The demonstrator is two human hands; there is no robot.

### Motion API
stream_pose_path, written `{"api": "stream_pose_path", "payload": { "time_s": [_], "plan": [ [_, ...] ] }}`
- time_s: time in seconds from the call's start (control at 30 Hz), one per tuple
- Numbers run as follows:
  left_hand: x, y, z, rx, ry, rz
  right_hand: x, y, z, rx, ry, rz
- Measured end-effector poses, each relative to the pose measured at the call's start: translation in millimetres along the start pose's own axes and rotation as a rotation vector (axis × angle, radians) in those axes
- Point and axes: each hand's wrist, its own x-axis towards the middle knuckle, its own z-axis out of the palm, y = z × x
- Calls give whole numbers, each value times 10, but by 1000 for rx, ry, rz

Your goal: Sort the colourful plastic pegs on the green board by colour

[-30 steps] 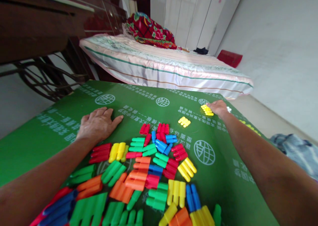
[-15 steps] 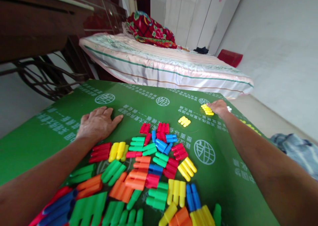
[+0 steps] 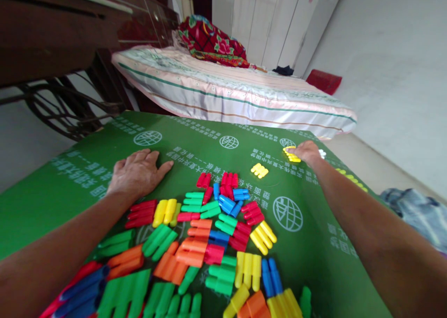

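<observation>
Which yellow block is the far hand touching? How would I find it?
Start at the green mat and follow the right hand to its far right corner. The yellow block lies at its fingertips. Another yellow block sits alone nearer the colourful pile, touched by no hand.

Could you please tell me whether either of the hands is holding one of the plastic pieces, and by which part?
The left hand lies flat on the green board, holding nothing. The right hand touches a yellow piece at its near end; a closed grip cannot be told.
</observation>
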Motion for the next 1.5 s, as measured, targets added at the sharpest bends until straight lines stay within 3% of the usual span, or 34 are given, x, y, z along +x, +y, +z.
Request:
{"api": "stream_pose_path", "payload": {
  "time_s": [0.33,0.5,0.7,0.83,0.97,1.5],
  "plan": [
    [-1,24,-23,-1,-6,4,-44,-17,0,64,40,30],
    [-18,24,-40,-4,-13,4,-150,-60,-119,51,114,-8],
    [-17,38,-46,-11,-10,3,-728,-150,-231,-92,52,-145],
    [-13,40,-61,-15,-17,-1,-1153,-145,-150,-235,-50,-230],
    [-19,39,-69,-16,-21,-6,-1383,-126,-56,-330,-41,-284],
    [-26,46,-65,-14,-11,7,-1443,-171,-58,-362,-33,-324]
  ]
}}
